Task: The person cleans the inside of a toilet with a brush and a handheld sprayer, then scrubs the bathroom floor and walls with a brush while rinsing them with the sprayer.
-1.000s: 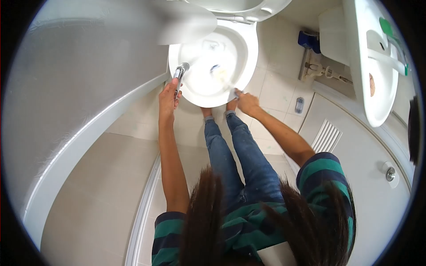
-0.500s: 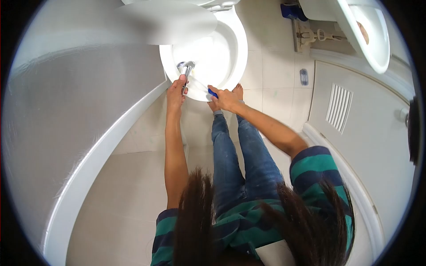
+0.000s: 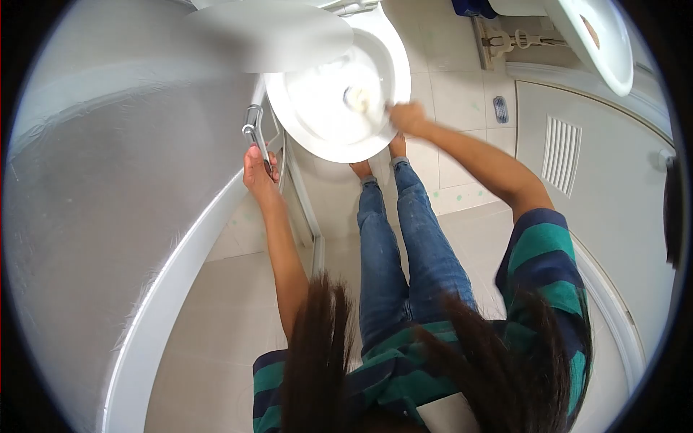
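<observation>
My left hand (image 3: 260, 171) is closed around the grip of a chrome bidet sprayer (image 3: 253, 119), held outside the bowl on its left, its head pointing up and away. My right hand (image 3: 408, 117), smeared by motion, grips a toilet brush at the right rim. The brush's pale, blurred head (image 3: 359, 99) is inside the white toilet bowl (image 3: 339, 153), against its inner surface. The brush handle is mostly hidden by the fist.
A grey frosted panel (image 3: 137, 187) with a white frame runs along the left. A white basin (image 3: 615, 61) juts in at upper right, above a mop (image 3: 498, 42). A vented door (image 3: 599, 151) stands at right. A floor drain (image 3: 501, 110) lies in the tiles.
My left hand has drawn the sprayer out of the bowl to the left. My right hand has moved up and right with the brush, whose head is now farther right in the bowl.
</observation>
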`<state>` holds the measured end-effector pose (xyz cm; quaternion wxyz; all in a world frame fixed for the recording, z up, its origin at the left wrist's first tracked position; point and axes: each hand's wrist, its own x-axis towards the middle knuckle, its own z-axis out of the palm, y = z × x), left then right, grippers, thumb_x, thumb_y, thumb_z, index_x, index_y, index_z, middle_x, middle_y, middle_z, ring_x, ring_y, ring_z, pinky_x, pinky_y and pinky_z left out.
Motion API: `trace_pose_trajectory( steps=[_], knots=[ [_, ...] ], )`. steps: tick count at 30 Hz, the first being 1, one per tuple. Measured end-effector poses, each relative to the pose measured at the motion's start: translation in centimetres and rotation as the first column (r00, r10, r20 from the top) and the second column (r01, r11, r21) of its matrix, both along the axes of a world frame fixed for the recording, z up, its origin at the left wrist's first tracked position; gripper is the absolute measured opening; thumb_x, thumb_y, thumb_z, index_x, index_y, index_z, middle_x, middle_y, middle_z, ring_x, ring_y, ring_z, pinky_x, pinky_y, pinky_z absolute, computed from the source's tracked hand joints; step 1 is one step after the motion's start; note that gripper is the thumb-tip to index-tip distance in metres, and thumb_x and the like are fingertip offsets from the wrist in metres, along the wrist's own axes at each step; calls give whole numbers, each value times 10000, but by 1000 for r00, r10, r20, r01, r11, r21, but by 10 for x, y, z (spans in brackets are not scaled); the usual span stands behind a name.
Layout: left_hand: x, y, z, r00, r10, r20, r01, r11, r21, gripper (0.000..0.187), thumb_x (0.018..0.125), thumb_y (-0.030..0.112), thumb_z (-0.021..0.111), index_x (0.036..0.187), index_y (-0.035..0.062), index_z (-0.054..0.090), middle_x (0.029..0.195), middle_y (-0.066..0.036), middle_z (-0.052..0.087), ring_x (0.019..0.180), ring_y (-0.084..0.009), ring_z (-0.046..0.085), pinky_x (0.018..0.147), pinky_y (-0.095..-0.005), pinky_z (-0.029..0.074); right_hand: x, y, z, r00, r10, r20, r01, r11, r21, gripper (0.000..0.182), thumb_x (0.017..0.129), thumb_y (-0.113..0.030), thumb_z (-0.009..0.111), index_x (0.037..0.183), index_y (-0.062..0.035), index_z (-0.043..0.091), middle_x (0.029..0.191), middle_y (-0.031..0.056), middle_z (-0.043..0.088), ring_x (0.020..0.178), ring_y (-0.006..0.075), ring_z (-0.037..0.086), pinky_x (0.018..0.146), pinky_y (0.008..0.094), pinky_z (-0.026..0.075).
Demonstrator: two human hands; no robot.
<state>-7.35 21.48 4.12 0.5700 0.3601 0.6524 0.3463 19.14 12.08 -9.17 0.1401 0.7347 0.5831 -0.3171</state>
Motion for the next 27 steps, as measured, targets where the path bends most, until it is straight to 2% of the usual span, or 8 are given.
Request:
trace_pose_trajectory(
  steps=[4,8,12,14,18,22,25,27],
  knots=[
    [5,0,-1,994,-106,5,105,979,-176,404,842,463,518,903,71,598,580,37,463,441,-15,319,399,-159,235,19,69,39,980,-197,-31,199,954,226,313,805,-277,512,1083,-134,526,735,153,635,671,279,636,546,384,512],
    [32,-3,-15,975,-194,104,215,939,-268,422,832,475,526,903,65,596,568,43,456,439,-11,319,398,-159,220,-54,44,37,980,1,-197,11,998,60,428,826,-274,491,1248,-243,422,790,151,632,740,293,630,642,417,497],
    [50,3,-23,939,-293,181,330,916,-228,456,828,498,516,902,53,587,567,39,446,438,-10,308,398,-163,215,18,60,6,985,98,142,-100,995,8,455,838,-232,482,1282,-240,387,785,89,636,676,253,634,556,362,503],
    [58,4,-22,915,-366,168,397,892,-217,485,844,508,479,930,41,579,567,36,438,427,-18,290,404,-166,215,45,76,31,983,-13,181,-18,986,165,432,836,-260,494,1255,-216,401,725,113,633,666,251,640,526,374,510],
    [58,0,-20,889,-453,65,449,836,-315,428,801,494,557,806,68,594,579,40,435,505,-25,340,455,-172,254,25,9,30,971,-31,237,40,999,-33,397,847,-225,462,1213,-72,435,763,105,652,702,283,643,594,372,522],
    [34,1,-5,941,-334,64,337,894,-295,376,815,458,562,792,85,599,583,41,446,497,-21,350,443,-164,251,-57,37,65,929,329,-171,-342,938,-51,264,837,-208,449,884,-9,616,800,123,654,727,298,643,702,425,504],
    [8,8,-14,964,-266,3,258,931,-259,422,830,487,520,902,80,604,570,52,461,421,-7,327,388,-157,218,-27,93,4,946,-192,-263,241,956,170,262,827,-247,468,822,-37,625,774,140,646,706,251,644,605,389,509],
    [-5,10,-15,970,-243,-3,235,939,-251,422,832,487,515,906,81,605,567,52,461,409,-6,321,378,-158,212,5,48,-7,970,-232,-73,243,943,227,268,816,-258,490,980,-58,558,745,115,644,671,238,643,542,380,500]
  ],
)
